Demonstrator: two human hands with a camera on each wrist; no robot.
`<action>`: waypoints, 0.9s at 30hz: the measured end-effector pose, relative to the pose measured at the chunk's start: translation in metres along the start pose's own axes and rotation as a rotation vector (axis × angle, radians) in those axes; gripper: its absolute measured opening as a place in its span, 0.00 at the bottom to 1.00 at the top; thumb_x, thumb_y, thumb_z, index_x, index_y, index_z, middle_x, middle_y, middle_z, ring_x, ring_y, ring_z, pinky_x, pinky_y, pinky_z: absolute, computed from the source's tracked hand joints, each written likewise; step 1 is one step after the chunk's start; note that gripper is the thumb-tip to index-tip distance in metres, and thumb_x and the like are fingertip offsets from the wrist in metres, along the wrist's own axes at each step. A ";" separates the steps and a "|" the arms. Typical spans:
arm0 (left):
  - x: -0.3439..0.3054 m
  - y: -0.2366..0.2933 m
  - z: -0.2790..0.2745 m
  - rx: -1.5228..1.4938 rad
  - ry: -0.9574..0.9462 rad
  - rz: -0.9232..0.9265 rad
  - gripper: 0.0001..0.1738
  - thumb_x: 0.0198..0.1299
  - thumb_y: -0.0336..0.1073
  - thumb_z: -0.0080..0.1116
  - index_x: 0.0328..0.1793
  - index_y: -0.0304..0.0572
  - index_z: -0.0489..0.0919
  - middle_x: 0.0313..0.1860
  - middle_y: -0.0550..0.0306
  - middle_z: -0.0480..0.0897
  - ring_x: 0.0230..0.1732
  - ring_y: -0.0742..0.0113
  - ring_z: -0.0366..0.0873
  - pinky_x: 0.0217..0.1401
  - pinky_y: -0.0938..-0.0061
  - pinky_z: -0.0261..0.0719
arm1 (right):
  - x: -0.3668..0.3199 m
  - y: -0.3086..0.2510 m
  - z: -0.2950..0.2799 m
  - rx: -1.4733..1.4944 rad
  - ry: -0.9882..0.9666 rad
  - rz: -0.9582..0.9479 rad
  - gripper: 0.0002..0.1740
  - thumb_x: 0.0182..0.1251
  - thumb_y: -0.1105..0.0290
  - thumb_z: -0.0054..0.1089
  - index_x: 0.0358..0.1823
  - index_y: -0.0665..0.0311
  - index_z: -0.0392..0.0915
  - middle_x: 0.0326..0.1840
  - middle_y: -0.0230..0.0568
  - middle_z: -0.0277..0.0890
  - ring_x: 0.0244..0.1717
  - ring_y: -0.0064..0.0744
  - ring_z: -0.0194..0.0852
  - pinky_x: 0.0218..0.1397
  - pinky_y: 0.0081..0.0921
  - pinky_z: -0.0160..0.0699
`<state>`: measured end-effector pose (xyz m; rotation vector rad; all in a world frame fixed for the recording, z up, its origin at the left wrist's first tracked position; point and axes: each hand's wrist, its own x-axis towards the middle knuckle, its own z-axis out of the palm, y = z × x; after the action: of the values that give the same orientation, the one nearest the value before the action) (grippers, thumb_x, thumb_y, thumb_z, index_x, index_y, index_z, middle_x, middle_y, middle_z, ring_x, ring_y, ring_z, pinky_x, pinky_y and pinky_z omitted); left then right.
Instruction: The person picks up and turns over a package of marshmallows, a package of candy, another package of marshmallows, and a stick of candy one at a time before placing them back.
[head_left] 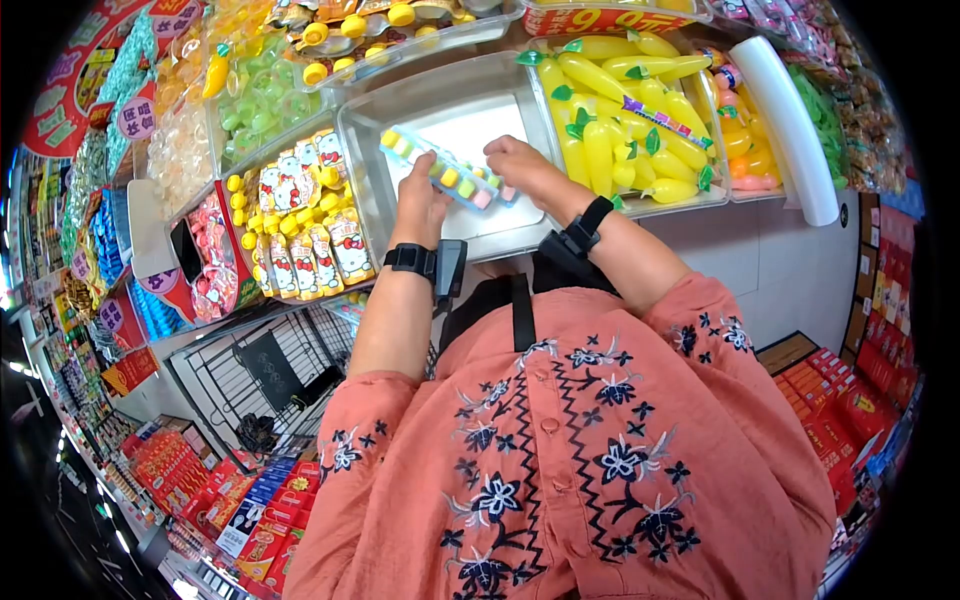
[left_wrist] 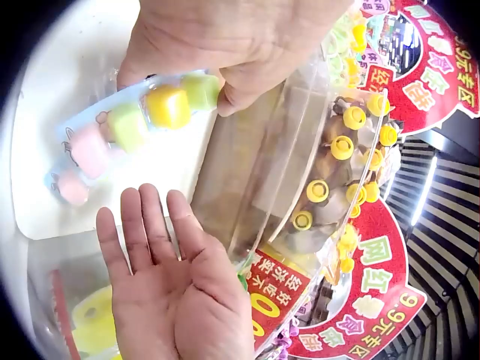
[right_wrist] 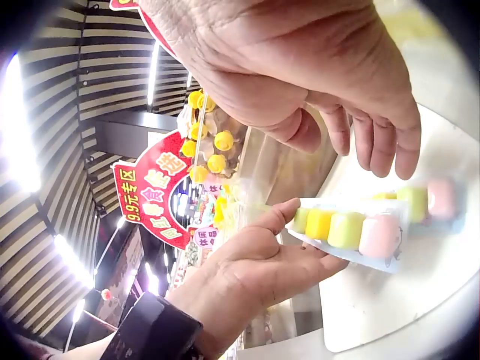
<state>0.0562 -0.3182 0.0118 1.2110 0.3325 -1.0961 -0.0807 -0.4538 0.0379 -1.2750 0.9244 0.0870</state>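
My left hand [head_left: 422, 195] pinches a flat clear pack of candies [right_wrist: 349, 231] over a white-bottomed clear bin [head_left: 372, 120]. The candies are rounded blocks in pink, green and yellow on a pale blue backing. Thumb and fingers grip the pack at its green end in the left wrist view. Close to the pack's other side is my right hand [head_left: 522, 172], palm showing and fingers loosely extended, with nothing in it [left_wrist: 180, 292]. Behind the held pack, a second similar candy pack [right_wrist: 442, 199] shows over the bin floor in the right wrist view.
Right of the bin stands a tray of yellow banana-shaped packs [head_left: 600, 150]. On the left are cartoon-cat packs with yellow caps [head_left: 300, 200]. More yellow-capped pouches [head_left: 350, 25] sit behind. A white roll [head_left: 785, 130] leans at the right; a wire cart [head_left: 250, 375] is at lower left.
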 end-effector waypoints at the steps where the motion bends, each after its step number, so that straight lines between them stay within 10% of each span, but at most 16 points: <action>1: 0.000 0.000 0.001 -0.010 -0.001 -0.010 0.28 0.72 0.40 0.54 0.72 0.33 0.64 0.64 0.41 0.75 0.64 0.46 0.77 0.65 0.46 0.79 | -0.001 -0.002 0.002 -0.009 0.004 0.004 0.22 0.68 0.65 0.54 0.60 0.68 0.75 0.48 0.43 0.78 0.45 0.33 0.75 0.41 0.28 0.77; 27: 0.006 -0.014 -0.001 0.097 0.021 -0.099 0.22 0.76 0.42 0.47 0.67 0.32 0.69 0.58 0.44 0.78 0.56 0.51 0.81 0.56 0.53 0.86 | 0.050 0.009 0.021 -0.621 0.029 -0.084 0.43 0.55 0.37 0.62 0.48 0.78 0.81 0.51 0.67 0.81 0.55 0.58 0.82 0.59 0.40 0.81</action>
<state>0.0479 -0.3191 -0.0008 1.3039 0.3624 -1.1964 -0.0414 -0.4542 -0.0009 -1.8904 0.8980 0.3087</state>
